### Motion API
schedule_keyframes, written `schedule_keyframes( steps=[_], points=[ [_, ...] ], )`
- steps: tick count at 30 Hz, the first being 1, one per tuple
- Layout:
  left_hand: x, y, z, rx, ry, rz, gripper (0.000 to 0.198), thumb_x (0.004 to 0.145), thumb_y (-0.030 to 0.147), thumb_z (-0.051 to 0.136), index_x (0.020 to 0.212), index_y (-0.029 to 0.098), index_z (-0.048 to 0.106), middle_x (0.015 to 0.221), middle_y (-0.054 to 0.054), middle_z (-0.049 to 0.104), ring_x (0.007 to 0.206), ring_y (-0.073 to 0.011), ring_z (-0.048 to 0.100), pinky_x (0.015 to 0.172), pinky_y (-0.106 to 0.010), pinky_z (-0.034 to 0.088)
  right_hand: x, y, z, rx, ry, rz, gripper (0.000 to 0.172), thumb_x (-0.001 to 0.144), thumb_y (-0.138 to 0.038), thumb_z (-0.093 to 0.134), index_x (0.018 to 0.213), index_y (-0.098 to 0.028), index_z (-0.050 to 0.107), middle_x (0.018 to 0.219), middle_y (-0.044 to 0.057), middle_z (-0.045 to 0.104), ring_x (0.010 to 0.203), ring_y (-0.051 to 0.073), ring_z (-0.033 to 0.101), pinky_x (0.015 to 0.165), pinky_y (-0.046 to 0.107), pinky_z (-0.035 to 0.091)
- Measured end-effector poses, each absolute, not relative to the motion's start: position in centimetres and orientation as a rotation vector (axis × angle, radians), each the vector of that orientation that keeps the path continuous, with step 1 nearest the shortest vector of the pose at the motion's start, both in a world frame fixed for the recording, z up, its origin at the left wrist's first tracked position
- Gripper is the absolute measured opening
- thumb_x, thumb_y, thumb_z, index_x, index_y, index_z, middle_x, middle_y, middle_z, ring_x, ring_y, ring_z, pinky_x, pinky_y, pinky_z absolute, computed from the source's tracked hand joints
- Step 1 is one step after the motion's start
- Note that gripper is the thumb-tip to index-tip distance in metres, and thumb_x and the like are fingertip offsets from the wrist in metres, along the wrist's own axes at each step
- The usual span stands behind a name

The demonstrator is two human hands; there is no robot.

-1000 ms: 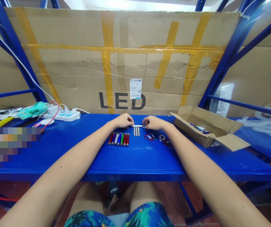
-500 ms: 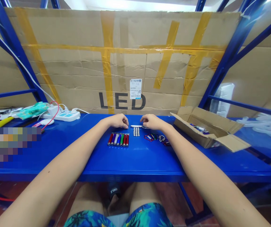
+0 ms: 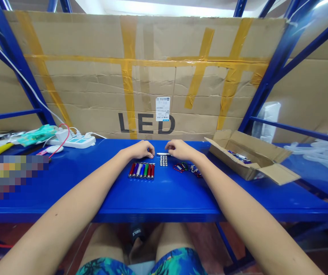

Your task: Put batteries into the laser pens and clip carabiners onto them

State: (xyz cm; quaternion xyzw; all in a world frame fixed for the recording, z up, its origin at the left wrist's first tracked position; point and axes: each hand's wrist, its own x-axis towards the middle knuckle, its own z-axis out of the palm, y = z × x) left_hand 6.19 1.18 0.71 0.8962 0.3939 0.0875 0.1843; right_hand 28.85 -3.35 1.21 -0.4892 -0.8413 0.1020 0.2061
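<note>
A slim silver flashlight (image 3: pixel 163 154) lies on the blue table (image 3: pixel 164 198) at the centre of the frame, its long axis running left to right and almost level, with its narrower end toward the right. It sits between the left hand (image 3: pixel 139 149) and the right hand (image 3: pixel 180 149). The left hand's fingers (image 3: pixel 149 151) are loosely curled, their tips just beside the flashlight's left end. The right hand's fingers (image 3: pixel 169 146) are also curled, reaching close to its right end; at this size, it cannot be told whether either hand is gripping it. Directly below it stands a small block of button batteries (image 3: pixel 163 160). Lower left of these, a row of coloured flashlights (image 3: pixel 141 170) lies side by side, pointing toward and away from the person. Lower right lies a tangle of carabiners (image 3: pixel 185 167). Farther right, an open cardboard box (image 3: pixel 246 162) sits well apart, and a power strip (image 3: pixel 72 142) stands at the table's far left.
</note>
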Motion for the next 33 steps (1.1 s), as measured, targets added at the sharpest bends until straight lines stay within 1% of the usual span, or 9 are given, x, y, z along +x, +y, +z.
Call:
schedule_keyframes(
  steps=[7,13,16,19,25,30,33],
  points=[
    [6.0,0.6,0.9,2.523,1.208,0.185,0.017,0.075,0.031,0.063,0.081,0.017,0.070,0.082,-0.003,0.072,0.074,-0.0145,0.060,0.066,-0.025,0.040,28.0,-3.8,1.1,-1.299,-2.365,0.304,0.027,0.076,-0.007,0.053,0.095,-0.013,0.071,0.087,0.008,0.070,0.075,0.017,0.060,0.068,0.028,0.044],
    [5.7,0.5,1.5,2.478,1.223,0.318,0.016,0.070,0.028,0.063,0.079,0.015,0.069,0.079,-0.005,0.071,0.072,-0.0154,0.061,0.064,-0.025,0.042,28.0,-3.9,1.0,-1.286,-2.379,0.308,0.026,0.078,-0.008,0.053,0.096,-0.014,0.071,0.087,0.007,0.070,0.075,0.016,0.060,0.067,0.026,0.044],
    [4.7,0.9,2.1,2.457,1.310,0.452,0.019,0.069,0.027,0.062,0.082,0.014,0.069,0.081,-0.006,0.071,0.074,-0.0161,0.061,0.066,-0.026,0.043,27.5,-3.6,0.7,-1.213,-2.413,0.250,0.022,0.082,-0.012,0.055,0.096,-0.015,0.072,0.091,0.008,0.070,0.078,0.016,0.061,0.072,0.026,0.044],
    [3.3,1.4,2.3,2.460,1.410,0.451,0.019,0.068,0.026,0.061,0.081,0.014,0.069,0.081,-0.006,0.071,0.074,-0.0160,0.060,0.066,-0.025,0.043,26.0,-3.0,0.5,-1.113,-2.503,0.137,0.019,0.087,-0.018,0.057,0.095,-0.016,0.075,0.096,0.008,0.069,0.082,0.016,0.060,0.076,0.026,0.043],
    [2.4,2.1,1.6,2.446,1.458,0.256,0.015,0.065,0.024,0.061,0.075,0.015,0.067,0.074,-0.004,0.069,0.067,-0.0156,0.057,0.063,-0.027,0.040,22.1,-1.0,0.1,-1.050,-2.701,0.006,0.018,0.085,-0.019,0.064,0.096,-0.018,0.078,0.093,0.008,0.070,0.085,0.018,0.058,0.078,0.027,0.040],
    [2.2,2.3,1.3,2.430,1.463,0.265,0.015,0.065,0.022,0.059,0.076,0.015,0.068,0.073,-0.004,0.068,0.064,-0.0149,0.056,0.062,-0.027,0.040,20.9,-0.4,-0.2,-1.085,-2.723,0.021,0.017,0.083,-0.018,0.062,0.090,-0.018,0.078,0.090,0.008,0.071,0.086,0.018,0.058,0.077,0.026,0.041],
    [2.5,1.9,1.9,2.427,1.449,0.354,0.017,0.067,0.023,0.059,0.078,0.014,0.069,0.075,-0.005,0.069,0.067,-0.0146,0.057,0.063,-0.026,0.041,21.9,-1.0,0.6,-1.107,-2.679,0.054,0.014,0.080,-0.016,0.063,0.083,-0.016,0.076,0.087,0.008,0.071,0.082,0.017,0.059,0.073,0.026,0.041]
  ],
)
